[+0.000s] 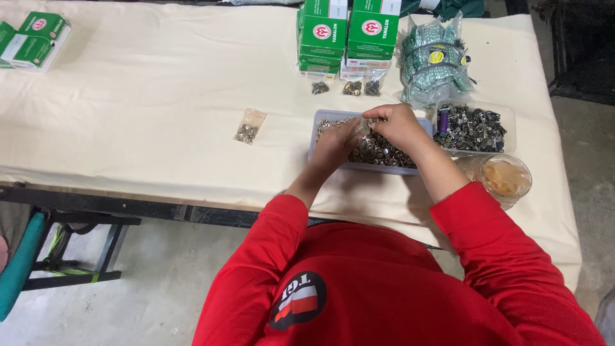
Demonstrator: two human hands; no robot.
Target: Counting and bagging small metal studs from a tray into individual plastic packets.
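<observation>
Hands met over the clear plastic tray [320, 118] of small metal fasteners [378, 150], which sat toward the right of the cream-covered table [147, 109], near its near edge. My left hand [336, 144] was curled, fingers pinched narrow at the tray's left part, touching the heap of fasteners; I could not tell whether it held one. My right hand [398, 125] hung over the tray's far rim, thumb and fingers drawn close together around what looked like a small clear bag [364, 126], though that was too blurred to be sure of. The two hands nearly touched at the fingertips.

Just right of the tray stood a second clear tray [506, 115] filled with darker metal parts, and near that, closer to me, a clear plastic cup [506, 176] with something brownish inside. Farther off were two stacks of green and white boxes [349, 32], three tiny filled bags [349, 88] before them, and a bundle of packets in clear wrap [435, 61] on the right. A lone small bag of fasteners [248, 126] lay well apart to the left, and more green boxes [32, 40] sat at the far left corner.
</observation>
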